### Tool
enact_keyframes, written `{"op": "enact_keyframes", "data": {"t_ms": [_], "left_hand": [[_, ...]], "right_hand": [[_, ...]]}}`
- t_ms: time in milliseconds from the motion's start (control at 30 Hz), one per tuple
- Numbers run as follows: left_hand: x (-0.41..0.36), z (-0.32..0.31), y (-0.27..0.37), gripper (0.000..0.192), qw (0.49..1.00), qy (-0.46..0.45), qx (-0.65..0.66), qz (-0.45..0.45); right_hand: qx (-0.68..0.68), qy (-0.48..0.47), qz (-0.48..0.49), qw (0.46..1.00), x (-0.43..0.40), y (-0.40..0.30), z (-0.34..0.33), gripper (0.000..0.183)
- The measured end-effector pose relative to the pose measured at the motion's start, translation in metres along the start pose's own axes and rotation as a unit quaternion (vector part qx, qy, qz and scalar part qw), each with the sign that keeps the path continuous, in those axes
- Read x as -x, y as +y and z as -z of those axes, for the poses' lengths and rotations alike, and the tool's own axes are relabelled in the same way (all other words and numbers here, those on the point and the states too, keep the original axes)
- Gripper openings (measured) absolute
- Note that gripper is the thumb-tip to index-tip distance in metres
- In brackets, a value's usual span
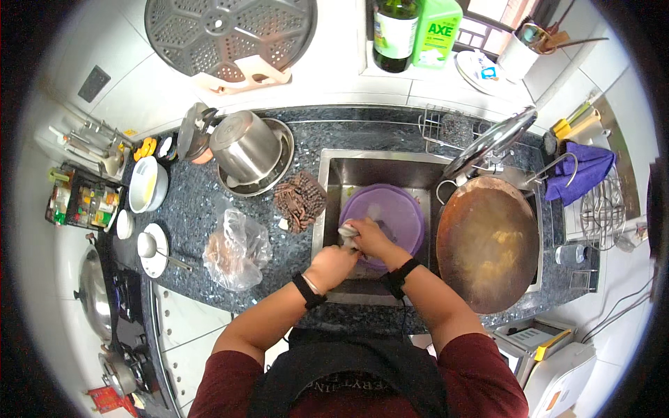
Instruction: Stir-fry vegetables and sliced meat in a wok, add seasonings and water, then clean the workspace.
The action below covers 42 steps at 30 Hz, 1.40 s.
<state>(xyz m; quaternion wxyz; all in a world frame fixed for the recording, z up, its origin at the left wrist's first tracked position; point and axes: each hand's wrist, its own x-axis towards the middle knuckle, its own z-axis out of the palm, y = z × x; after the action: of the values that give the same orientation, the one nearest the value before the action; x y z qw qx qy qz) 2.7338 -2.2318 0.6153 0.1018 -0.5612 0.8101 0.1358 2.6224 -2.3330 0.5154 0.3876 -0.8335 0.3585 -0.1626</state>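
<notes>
Both of my hands meet over a purple plastic basin [411, 209] that sits in a stainless steel sink [384, 167]. My right hand [372, 239] is closed around a whitish, wet-looking cloth [347, 231], which sticks out past the fingers. Right beside it, my left hand [333, 267] is curled in a fist at the cloth's lower end. The fingers hide most of the cloth. To the right of the basin, a large brown wok [450, 235] rests over the sink's right side, with cloudy liquid and yellowish bits inside.
A metal lid [488, 141] leans behind the wok, near a purple cloth [580, 170]. Left of the sink lie a crumpled brown cloth [299, 201] and a clear plastic bag [238, 251]. An upturned steel pot [244, 149] stands behind them. Bottles [394, 36] line the windowsill.
</notes>
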Motion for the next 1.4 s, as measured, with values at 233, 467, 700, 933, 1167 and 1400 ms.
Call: {"op": "enact_keyframes", "data": {"t_ms": [233, 467, 700, 933, 1167, 1400], "left_hand": [[0.034, 0.011, -0.004, 0.034, 0.999, 0.04, 0.01, 0.007], [0.027, 0.009, -0.007, 0.043, 0.993, 0.054, 0.086, 0.058], [0.015, -0.012, -0.017, 0.038, 0.71, -0.003, 0.652, 0.266], [-0.002, -0.009, -0.019, 0.027, 0.521, -0.03, 0.831, 0.192], [0.025, 0.03, -0.018, 0.048, 0.467, -0.053, 0.867, 0.166], [0.029, 0.053, -0.018, 0.041, 0.632, 0.029, 0.751, 0.188]], "right_hand": [[-0.497, -0.072, -0.371, 0.781, 0.008, 0.119, -0.023, 0.037], [0.362, 0.227, -0.151, 0.891, 0.028, 0.249, -0.094, 0.031], [-0.082, -0.257, -0.262, 0.927, 0.002, 0.12, 0.007, 0.051], [-0.063, 0.037, 0.022, 0.997, 0.019, -0.009, 0.023, 0.037], [-0.056, 0.156, -0.164, 0.972, -0.001, 0.054, 0.029, 0.041], [0.081, 0.077, -0.259, 0.959, 0.025, 0.045, 0.051, 0.047]]}}
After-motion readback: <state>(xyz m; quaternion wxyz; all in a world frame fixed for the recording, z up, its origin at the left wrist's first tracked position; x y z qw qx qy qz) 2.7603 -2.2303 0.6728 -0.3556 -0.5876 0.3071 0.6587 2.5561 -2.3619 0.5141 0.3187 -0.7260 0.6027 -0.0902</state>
